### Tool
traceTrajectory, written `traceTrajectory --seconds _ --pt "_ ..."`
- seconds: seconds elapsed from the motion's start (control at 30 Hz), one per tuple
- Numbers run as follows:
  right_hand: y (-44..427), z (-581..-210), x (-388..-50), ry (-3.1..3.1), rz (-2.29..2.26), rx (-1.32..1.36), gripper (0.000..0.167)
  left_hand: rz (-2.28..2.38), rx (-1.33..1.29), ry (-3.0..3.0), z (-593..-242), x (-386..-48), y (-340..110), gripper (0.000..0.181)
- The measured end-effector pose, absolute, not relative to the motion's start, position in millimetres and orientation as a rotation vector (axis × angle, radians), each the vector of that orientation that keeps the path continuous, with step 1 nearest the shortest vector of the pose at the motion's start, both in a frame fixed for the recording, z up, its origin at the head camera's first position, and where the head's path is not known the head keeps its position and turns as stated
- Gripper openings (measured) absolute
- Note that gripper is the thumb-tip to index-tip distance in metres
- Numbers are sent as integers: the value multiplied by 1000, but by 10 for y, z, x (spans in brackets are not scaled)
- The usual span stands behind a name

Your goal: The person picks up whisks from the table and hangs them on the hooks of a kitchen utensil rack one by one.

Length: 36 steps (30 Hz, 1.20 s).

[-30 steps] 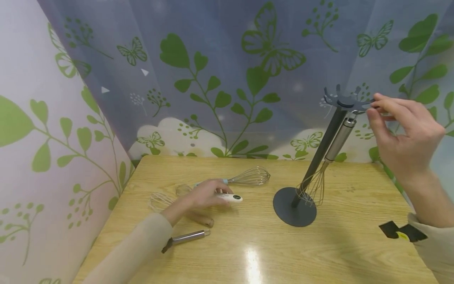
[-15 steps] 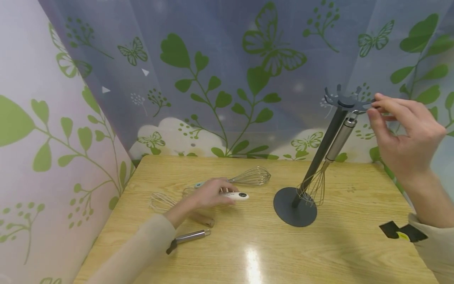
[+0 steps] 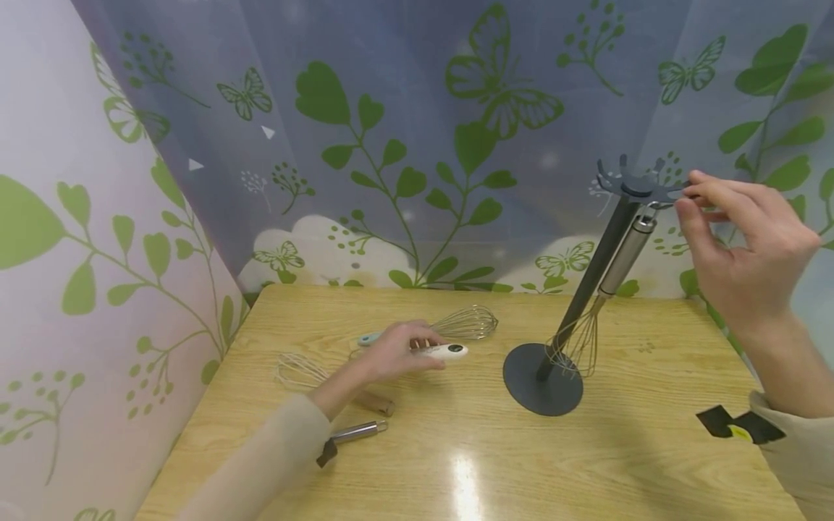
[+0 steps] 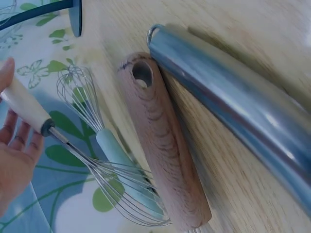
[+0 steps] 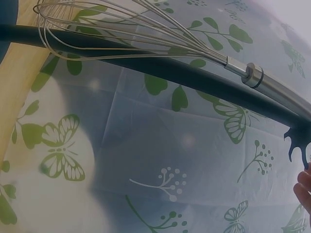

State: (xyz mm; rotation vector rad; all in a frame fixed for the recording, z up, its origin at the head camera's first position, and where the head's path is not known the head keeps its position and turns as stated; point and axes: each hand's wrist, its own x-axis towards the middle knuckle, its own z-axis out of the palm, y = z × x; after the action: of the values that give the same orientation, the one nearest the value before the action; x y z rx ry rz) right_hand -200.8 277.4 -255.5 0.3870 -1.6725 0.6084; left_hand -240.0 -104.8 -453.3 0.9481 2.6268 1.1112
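My left hand [image 3: 397, 356] grips the white handle [image 4: 28, 103] of a wire whisk; in the head view the hand covers most of its wires. At the upper right, my right hand [image 3: 756, 246] pinches one hook at the top of a dark utensil stand [image 3: 589, 271] between thumb and fingers. A steel-handled whisk [image 3: 622, 259] hangs by its ring from that same hook, wires down beside the pole. Behind the left hand lies a whisk with a light blue handle [image 4: 124, 162]. A wooden-handled whisk [image 3: 374, 402] lies partly under the left forearm.
A steel handle with a ring [image 3: 358, 432] lies nearest on the table, its other end hidden by the left sleeve. The stand's round base [image 3: 544, 394] rests on the wooden table [image 3: 547, 470]. Leaf-patterned cloth [image 3: 404, 239] rises behind and at the left.
My left hand has moved a little right and up with the white-handled whisk. The right hand stays at the stand's hook, and the hanging whisk has not moved.
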Motion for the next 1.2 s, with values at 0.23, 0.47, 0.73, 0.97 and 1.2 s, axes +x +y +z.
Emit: traceTrajectory --seconds 0.23,0.47,0.73,0.97,1.2 --pt "2754 -2550 -1999 -1651 642 384 28 1229 986 2671 -4509 -2408 -931 39" --pt "2757 -2554 -2000 -1660 627 381 27 1341 982 2649 -4502 -2386 -830 41" --pt "2795 -2566 -2007 -1691 598 368 30 1500 1002 2614 -4494 -2368 -703 35" --pt "2795 -2574 -2019 -1686 593 378 31 1611 977 2558 -4470 -2353 -564 36" --pt "2777 -2565 -2015 -1681 597 387 33 1683 963 2568 -4484 -2351 -440 38"
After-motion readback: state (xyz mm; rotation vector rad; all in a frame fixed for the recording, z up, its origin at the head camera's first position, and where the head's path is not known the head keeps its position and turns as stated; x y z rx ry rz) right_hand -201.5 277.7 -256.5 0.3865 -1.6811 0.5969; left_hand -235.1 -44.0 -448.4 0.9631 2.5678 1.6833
